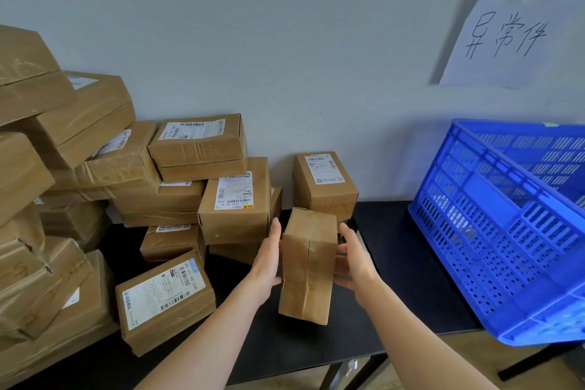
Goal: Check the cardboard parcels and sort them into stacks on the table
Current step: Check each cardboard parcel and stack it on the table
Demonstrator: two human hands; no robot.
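Between my hands is a small brown cardboard parcel (307, 266), held above the black table (399, 266) with its taped seam facing me. My left hand (269, 258) presses flat against its left side, fingers straight and pointing up. My right hand (353, 258) holds its right side, the thumb on the front face and the fingers behind it. No label shows on the face turned to me. Behind it a labelled parcel (324, 184) stands against the wall. A labelled parcel (164, 298) lies flat at the front left.
A tall heap of taped parcels (79, 168) fills the left of the table up to the wall. A blue plastic crate (506, 225) sits tilted at the table's right end. A handwritten paper sign (506, 38) is taped to the wall above it.
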